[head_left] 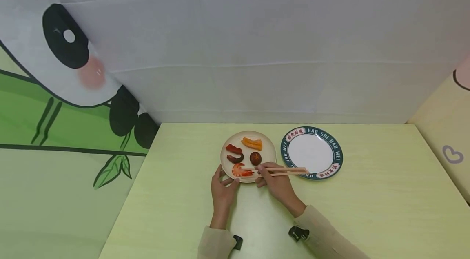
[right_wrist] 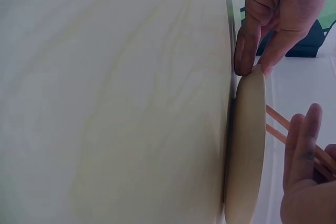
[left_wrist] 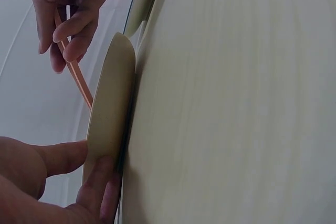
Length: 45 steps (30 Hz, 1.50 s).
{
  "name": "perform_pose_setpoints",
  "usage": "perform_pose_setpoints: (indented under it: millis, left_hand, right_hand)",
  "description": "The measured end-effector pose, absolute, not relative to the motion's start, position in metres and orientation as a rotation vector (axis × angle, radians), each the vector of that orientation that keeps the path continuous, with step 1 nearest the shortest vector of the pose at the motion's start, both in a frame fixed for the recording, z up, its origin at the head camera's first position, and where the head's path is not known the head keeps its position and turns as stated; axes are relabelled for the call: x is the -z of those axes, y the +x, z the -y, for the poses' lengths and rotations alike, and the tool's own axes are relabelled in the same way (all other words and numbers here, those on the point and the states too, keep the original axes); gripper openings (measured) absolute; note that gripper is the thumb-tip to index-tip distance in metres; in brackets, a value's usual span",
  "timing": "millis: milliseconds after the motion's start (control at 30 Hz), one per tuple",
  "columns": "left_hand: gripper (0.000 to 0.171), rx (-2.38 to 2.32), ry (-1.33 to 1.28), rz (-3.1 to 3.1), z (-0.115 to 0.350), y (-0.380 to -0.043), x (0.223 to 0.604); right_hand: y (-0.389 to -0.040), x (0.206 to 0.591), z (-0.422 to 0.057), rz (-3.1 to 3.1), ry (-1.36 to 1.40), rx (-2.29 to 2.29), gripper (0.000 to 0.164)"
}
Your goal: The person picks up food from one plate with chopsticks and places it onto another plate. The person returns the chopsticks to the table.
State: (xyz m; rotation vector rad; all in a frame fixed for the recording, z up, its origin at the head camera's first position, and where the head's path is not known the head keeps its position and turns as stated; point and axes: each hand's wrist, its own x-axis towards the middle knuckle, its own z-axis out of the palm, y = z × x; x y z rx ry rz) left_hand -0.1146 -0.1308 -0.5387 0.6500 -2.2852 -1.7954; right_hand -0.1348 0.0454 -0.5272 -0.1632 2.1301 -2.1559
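My left hand (head_left: 223, 194) pinches the near-left rim of a round beige plate (head_left: 227, 137); in the left wrist view its thumb lies on the rim and its fingers against the outer side. In my right hand (head_left: 280, 187) is a pair of wooden chopsticks (head_left: 293, 169), their tips at an orange-and-white shrimp (head_left: 237, 170) near the plate's front edge. Whether the tips grip the shrimp I cannot tell. Also on the plate lie a dark mushroom (head_left: 255, 158), a dark curled piece (head_left: 235, 159), a red piece (head_left: 233, 149) and a yellow-orange piece (head_left: 251, 143). Both wrist views hide the food.
Right of the beige plate, close beside it, sits a white plate with a dark green lettered rim (head_left: 338, 151). Both stand toward the back of the pale yellow-green table (head_left: 385, 193). A white sheet (head_left: 275, 87) rises behind, and cartoon-printed panels flank the sides.
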Motion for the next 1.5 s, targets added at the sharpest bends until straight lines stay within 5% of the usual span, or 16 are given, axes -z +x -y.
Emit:
perform_pose_setpoints:
  millis: [933,1500]
  left_hand:
    - [0.078,1.789,0.635,2.281,0.131,-0.113,0.54]
    - [0.079,1.824,0.575,2.249,0.132,-0.111,0.537]
  right_hand:
    - [-0.142,0.525,-0.038,-2.175,-0.143,2.191,0.021]
    - [-0.141,0.534,-0.044,-1.981,0.203,2.347,0.028]
